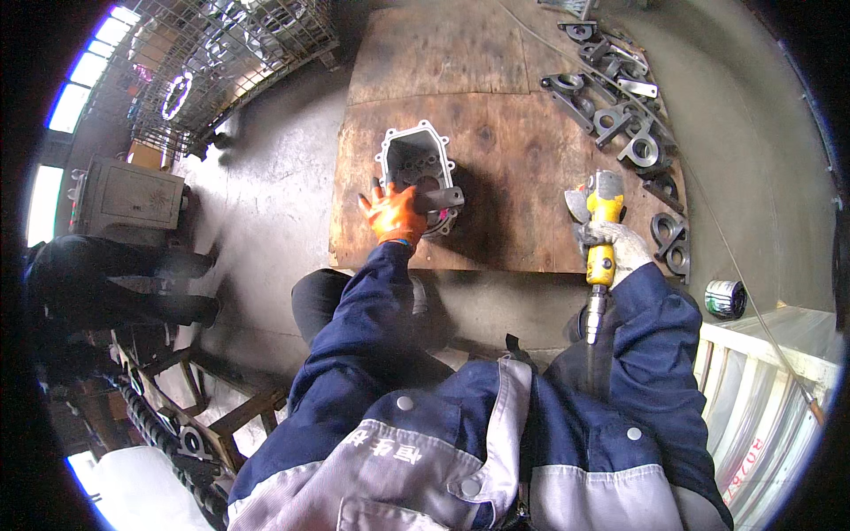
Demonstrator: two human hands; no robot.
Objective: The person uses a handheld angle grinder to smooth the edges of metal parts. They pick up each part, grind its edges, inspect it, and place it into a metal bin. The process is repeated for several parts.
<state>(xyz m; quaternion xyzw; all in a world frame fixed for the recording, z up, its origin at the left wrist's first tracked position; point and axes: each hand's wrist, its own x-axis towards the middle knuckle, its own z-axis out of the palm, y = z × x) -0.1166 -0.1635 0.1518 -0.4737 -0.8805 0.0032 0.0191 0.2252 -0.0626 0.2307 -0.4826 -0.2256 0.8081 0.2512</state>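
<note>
My left hand point(392, 214), in an orange glove with dark fingertips, is over the near left side of a grey metal housing point(384, 160). This open-topped casting has bolt lugs around its rim. A dark flat metal bracket point(440, 199) with a hole near its end sticks out to the right from under that hand, across the housing; the fingers appear curled over its hidden end. To the right, my right hand point(622, 248), in a whitish glove, is wrapped round a yellow air grinder point(603, 211). The grinder's disc point(577, 205) points away from me, and a hose fitting trails toward my body.
Several dark metal brackets point(643, 149) lie along the right edge of the wooden tabletop point(505, 181). A can point(725, 299) and a pale slatted crate point(753, 354) are at right. Wire cages point(239, 57), a grey cabinet point(133, 196) and another person's dark-clad legs point(133, 283) are at left.
</note>
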